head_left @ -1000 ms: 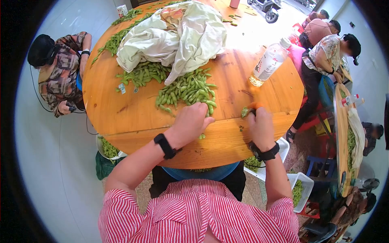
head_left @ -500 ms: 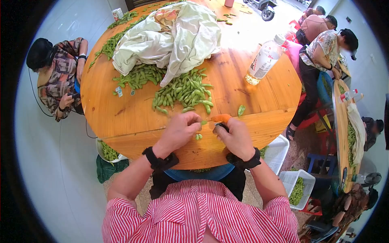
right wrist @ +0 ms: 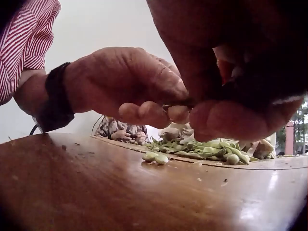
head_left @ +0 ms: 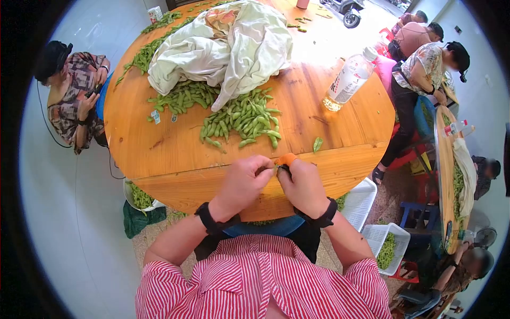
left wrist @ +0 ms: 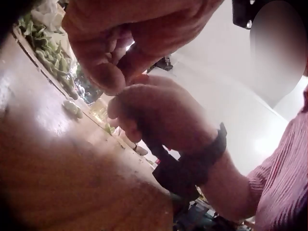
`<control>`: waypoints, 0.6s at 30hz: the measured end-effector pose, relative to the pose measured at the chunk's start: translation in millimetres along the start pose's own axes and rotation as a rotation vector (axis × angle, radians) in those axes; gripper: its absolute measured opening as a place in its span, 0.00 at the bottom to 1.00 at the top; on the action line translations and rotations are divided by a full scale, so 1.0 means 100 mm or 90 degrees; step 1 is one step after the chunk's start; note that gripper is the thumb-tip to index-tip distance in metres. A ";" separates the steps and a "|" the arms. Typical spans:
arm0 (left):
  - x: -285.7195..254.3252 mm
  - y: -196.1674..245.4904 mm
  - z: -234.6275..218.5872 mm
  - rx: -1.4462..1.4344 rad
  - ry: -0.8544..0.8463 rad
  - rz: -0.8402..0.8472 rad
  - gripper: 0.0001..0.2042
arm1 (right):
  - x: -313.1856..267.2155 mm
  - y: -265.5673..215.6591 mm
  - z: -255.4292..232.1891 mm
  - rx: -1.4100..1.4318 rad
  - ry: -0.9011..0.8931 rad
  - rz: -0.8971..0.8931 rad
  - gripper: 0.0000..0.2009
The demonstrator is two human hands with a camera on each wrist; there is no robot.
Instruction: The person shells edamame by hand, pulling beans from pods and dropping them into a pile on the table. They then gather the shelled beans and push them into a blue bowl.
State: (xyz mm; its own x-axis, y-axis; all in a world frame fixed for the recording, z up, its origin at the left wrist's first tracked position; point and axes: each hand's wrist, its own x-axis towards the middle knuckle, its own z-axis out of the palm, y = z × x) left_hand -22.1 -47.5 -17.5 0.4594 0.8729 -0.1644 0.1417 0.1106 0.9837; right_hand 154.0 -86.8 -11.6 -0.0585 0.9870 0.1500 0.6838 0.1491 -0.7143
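Just over the table's near edge, my two hands meet at the fingertips. My left hand point(head_left: 240, 183) pinches a small green pod point(head_left: 275, 166), mostly hidden by the fingers. My right hand point(head_left: 308, 187), with an orange cover point(head_left: 287, 159) on a finger, curls round a small dark tool point(head_left: 285, 168) against the pod; I cannot tell the tool's kind. Two pale green beans point(right wrist: 155, 158) lie on the tabletop below the hands in the right wrist view. Beyond the hands spreads a heap of green soybean pods point(head_left: 241, 122). A single flattened pod point(head_left: 317, 144) lies to the right.
A pale cloth point(head_left: 226, 50) covers much of the heap on the round wooden table point(head_left: 159, 143). At the right stands a drink bottle point(head_left: 348, 82). Below are a blue basin point(head_left: 276, 227) at my lap and white baskets point(head_left: 380, 234). People sit or stand on both sides.
My left hand has come back from the pod heap with a pod. My right hand has moved left to meet it, and the flattened pod now lies where that hand was.
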 end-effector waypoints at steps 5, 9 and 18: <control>0.00 0.08 -0.03 -0.124 -0.047 -0.094 0.07 | -0.01 0.00 -0.02 -0.012 0.023 -0.036 0.08; 0.05 0.05 -0.14 -0.306 -0.129 -0.142 0.06 | 0.02 0.05 -0.06 0.290 -0.062 0.071 0.06; 0.17 -0.02 -0.10 0.049 -0.120 0.011 0.06 | 0.07 0.22 -0.09 0.181 -0.077 0.059 0.05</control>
State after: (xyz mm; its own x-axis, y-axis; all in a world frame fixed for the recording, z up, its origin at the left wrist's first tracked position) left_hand -23.4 -28.2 -21.9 0.6172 0.7691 -0.1660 0.1961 0.0540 0.9791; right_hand 175.7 -77.3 -20.0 -0.1030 0.9947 0.0053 0.4603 0.0524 -0.8862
